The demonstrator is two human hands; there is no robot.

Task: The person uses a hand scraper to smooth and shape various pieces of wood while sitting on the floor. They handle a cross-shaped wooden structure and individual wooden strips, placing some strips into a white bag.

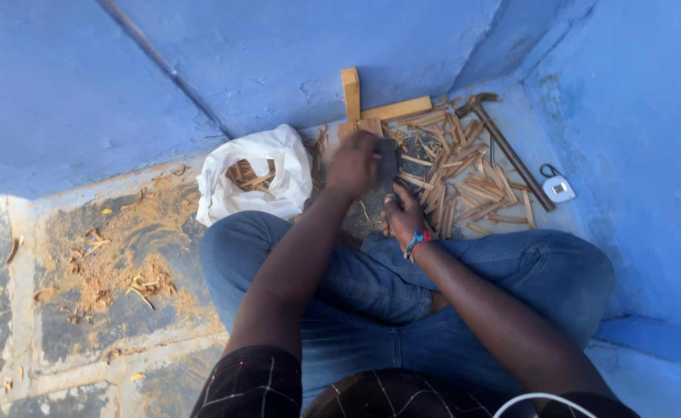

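Observation:
I sit cross-legged on the floor in blue jeans. My left hand (353, 164) is blurred and closed around the handle of a dark flat blade (387, 159), raised just above the floor in front of my knees. My right hand (402, 217), with a coloured bracelet at the wrist, sits just below the blade and pinches a small wood piece (391, 203) upright; the piece is mostly hidden by my fingers. A pile of split wooden sticks (456, 182) lies right beside both hands.
A white plastic bag (267, 182) holding sticks sits to the left of my hands. A hammer (511, 151) and a white tape measure (559, 188) lie at the right by the blue wall. Two wooden battens (351, 91) lean in the corner. Sawdust (116, 255) covers the floor left.

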